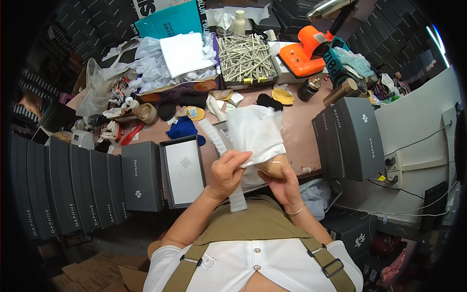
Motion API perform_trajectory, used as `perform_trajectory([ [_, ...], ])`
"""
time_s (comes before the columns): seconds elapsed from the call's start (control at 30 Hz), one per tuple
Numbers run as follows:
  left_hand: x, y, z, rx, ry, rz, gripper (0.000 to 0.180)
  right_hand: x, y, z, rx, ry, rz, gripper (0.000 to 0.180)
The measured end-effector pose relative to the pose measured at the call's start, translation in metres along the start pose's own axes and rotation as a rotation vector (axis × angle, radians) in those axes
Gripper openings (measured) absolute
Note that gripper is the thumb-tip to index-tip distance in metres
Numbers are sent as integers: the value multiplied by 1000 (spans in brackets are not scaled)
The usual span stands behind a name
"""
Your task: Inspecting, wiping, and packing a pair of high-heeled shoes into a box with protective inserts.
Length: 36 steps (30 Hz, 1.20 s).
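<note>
My left hand [227, 171] pinches the lower edge of a white cloth bag [253, 131] between thumb and fingers. From the bag's opening shows the rounded end of a tan shoe [275, 167]; the rest of it is hidden inside. My right hand [284, 187] is closed around this end from below. A pale strip [238, 198] hangs down beside my left hand, partly behind it. To the left, an open grey shoebox [163, 151] stands with a white sheet [185, 171] inside.
Closed grey shoeboxes [141, 175] stand in a row at left; more shoeboxes [348, 138] stand at right. Behind lie a blue cloth [185, 130], yellow pads [283, 96], a box of thin sticks [245, 57], an orange tool [306, 51] and a white bottle [239, 23].
</note>
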State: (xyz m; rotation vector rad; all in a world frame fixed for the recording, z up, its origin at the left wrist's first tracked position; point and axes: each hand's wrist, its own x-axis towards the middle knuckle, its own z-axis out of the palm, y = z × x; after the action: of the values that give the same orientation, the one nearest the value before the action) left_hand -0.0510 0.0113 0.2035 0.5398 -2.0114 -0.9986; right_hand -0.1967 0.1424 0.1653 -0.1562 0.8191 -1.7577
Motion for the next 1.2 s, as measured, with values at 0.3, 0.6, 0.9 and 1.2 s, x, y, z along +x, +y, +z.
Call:
perform_trajectory([
  [0.3,-26,9,57,-196,-257,-22,31,0,13,-23,175,135,-152,44],
  [0.6,-39,8,37,98,-12,23,36,42,-32,-135,-1517,358,-360,42],
  [0.9,-92,-81,30,328,-516,-128,50,26,-70,-11,-1975,-124,209,43],
  [1.2,-4,-133,98,785,-1552,-424,48,84,-17,-47,-1099,-129,-92,65],
])
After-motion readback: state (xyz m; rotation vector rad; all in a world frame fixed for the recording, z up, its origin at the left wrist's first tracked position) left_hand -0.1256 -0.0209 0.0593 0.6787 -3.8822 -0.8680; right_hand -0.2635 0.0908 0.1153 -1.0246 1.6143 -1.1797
